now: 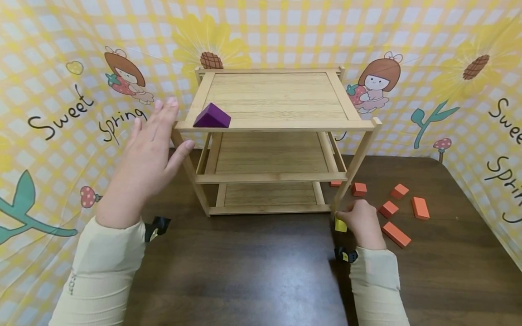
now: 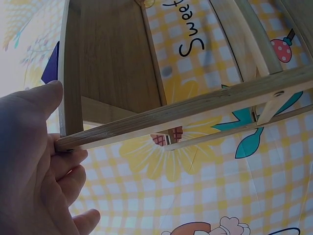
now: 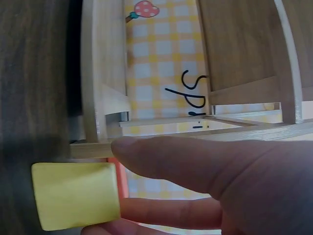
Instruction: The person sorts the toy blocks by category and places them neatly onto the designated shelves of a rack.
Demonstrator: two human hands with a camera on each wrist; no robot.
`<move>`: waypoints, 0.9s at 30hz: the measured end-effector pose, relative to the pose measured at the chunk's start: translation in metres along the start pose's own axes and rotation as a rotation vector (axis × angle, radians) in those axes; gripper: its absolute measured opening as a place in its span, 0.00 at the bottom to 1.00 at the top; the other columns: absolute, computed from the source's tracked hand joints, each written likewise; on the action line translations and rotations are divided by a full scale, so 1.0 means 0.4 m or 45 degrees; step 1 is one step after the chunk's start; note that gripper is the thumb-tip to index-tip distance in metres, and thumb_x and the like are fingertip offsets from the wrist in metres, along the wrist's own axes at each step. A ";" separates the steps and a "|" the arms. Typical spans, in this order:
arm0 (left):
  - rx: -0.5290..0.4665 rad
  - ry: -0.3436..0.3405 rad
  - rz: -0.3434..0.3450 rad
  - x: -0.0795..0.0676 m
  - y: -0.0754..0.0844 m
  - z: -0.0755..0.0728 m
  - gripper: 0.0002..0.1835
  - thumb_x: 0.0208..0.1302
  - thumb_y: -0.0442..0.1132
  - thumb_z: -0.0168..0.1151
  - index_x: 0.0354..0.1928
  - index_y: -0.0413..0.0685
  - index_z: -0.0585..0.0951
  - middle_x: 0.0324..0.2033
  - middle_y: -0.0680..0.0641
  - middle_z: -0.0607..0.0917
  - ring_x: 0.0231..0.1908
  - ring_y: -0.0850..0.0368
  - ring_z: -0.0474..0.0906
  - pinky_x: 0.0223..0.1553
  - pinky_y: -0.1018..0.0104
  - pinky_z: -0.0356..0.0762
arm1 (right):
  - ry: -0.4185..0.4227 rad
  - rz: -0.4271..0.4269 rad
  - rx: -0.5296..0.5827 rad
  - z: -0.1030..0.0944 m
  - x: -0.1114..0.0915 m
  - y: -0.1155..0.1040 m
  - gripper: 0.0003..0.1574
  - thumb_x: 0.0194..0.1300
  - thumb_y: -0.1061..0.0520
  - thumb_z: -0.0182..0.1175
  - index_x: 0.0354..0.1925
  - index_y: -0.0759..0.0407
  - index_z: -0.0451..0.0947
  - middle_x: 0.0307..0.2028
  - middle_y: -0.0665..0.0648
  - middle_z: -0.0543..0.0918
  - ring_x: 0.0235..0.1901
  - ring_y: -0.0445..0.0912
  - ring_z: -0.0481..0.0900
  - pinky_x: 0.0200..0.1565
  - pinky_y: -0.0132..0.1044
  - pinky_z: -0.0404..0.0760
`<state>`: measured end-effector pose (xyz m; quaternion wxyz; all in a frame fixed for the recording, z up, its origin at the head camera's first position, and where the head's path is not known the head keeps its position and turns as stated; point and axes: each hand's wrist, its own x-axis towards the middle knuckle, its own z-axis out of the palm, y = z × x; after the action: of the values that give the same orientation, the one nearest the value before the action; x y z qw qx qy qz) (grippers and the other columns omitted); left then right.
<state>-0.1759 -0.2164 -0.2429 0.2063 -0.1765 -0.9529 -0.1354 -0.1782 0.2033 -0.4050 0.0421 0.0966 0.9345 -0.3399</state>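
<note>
A three-tier wooden shelf (image 1: 281,124) stands on the table, a purple triangular block (image 1: 212,116) lying at its front left top corner. My left hand (image 1: 148,158) rests at that corner, fingers extended. In the left wrist view, the thumb (image 2: 53,95) lies along the front edge and the other fingers reach past the post. Low by the front right leg is my right hand (image 1: 360,222), next to a yellow block (image 1: 340,225). In the right wrist view, its thumb (image 3: 146,154) lies against the leg, while the other fingertips meet the edge of the yellow block (image 3: 76,196).
Several orange-red blocks lie right of the shelf, among them a long one (image 1: 397,234), a rectangular one (image 1: 420,208) and a cube (image 1: 359,189). Another orange piece (image 1: 336,183) shows partly behind the right leg. A patterned cloth (image 1: 285,40) hangs around the dark table (image 1: 244,267).
</note>
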 end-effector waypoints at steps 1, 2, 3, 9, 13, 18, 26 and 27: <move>0.002 0.000 -0.001 0.000 0.000 0.000 0.40 0.79 0.50 0.51 0.82 0.46 0.44 0.80 0.44 0.48 0.79 0.47 0.39 0.76 0.42 0.30 | 0.003 0.004 0.001 0.002 0.001 0.001 0.27 0.59 0.57 0.69 0.13 0.54 0.64 0.12 0.47 0.60 0.15 0.42 0.62 0.19 0.34 0.62; 0.002 0.000 -0.002 0.000 0.000 0.000 0.40 0.79 0.50 0.51 0.82 0.45 0.44 0.80 0.44 0.48 0.79 0.47 0.39 0.76 0.42 0.30 | 0.004 0.006 0.003 0.004 0.003 0.001 0.28 0.58 0.57 0.69 0.12 0.54 0.63 0.12 0.47 0.59 0.15 0.42 0.61 0.19 0.34 0.61; 0.003 -0.001 -0.003 0.000 0.000 0.000 0.40 0.79 0.50 0.51 0.82 0.45 0.44 0.80 0.44 0.48 0.79 0.47 0.39 0.76 0.42 0.30 | 0.007 0.009 0.000 0.007 0.005 0.003 0.28 0.58 0.57 0.69 0.12 0.54 0.62 0.12 0.47 0.59 0.14 0.42 0.60 0.18 0.33 0.61; 0.008 -0.006 -0.007 0.002 0.000 0.000 0.40 0.79 0.50 0.50 0.82 0.45 0.44 0.80 0.45 0.47 0.79 0.48 0.38 0.76 0.42 0.29 | 0.009 0.023 -0.041 0.020 0.016 0.012 0.31 0.56 0.55 0.73 0.11 0.52 0.62 0.11 0.46 0.59 0.13 0.41 0.59 0.18 0.33 0.62; 0.007 -0.002 -0.005 0.001 0.000 0.000 0.40 0.79 0.50 0.50 0.82 0.45 0.44 0.80 0.45 0.47 0.79 0.48 0.39 0.76 0.42 0.30 | 0.009 0.030 -0.039 0.022 0.016 0.016 0.32 0.55 0.55 0.74 0.11 0.52 0.61 0.11 0.46 0.58 0.13 0.41 0.58 0.18 0.33 0.61; 0.005 -0.003 -0.007 0.000 -0.001 0.001 0.40 0.79 0.50 0.50 0.82 0.46 0.44 0.80 0.45 0.47 0.79 0.48 0.39 0.76 0.42 0.29 | -0.010 0.072 -0.014 0.017 0.012 0.014 0.31 0.55 0.55 0.75 0.12 0.54 0.62 0.12 0.47 0.58 0.14 0.41 0.61 0.18 0.33 0.63; 0.002 -0.004 -0.007 0.001 -0.004 0.002 0.40 0.79 0.50 0.50 0.82 0.45 0.44 0.80 0.45 0.47 0.79 0.49 0.38 0.76 0.42 0.29 | -0.038 0.126 0.003 0.012 0.009 0.016 0.28 0.55 0.53 0.76 0.17 0.58 0.67 0.14 0.48 0.61 0.16 0.44 0.65 0.20 0.35 0.66; 0.001 -0.003 -0.005 0.001 -0.004 0.003 0.40 0.79 0.50 0.50 0.82 0.45 0.44 0.80 0.44 0.47 0.79 0.49 0.38 0.76 0.42 0.29 | -0.038 0.119 0.001 0.012 0.011 0.017 0.29 0.55 0.53 0.76 0.16 0.57 0.66 0.13 0.48 0.61 0.15 0.43 0.64 0.19 0.34 0.65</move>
<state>-0.1773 -0.2172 -0.2438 0.2049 -0.1745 -0.9536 -0.1353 -0.1809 0.2059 -0.4135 0.0717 0.1352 0.9281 -0.3395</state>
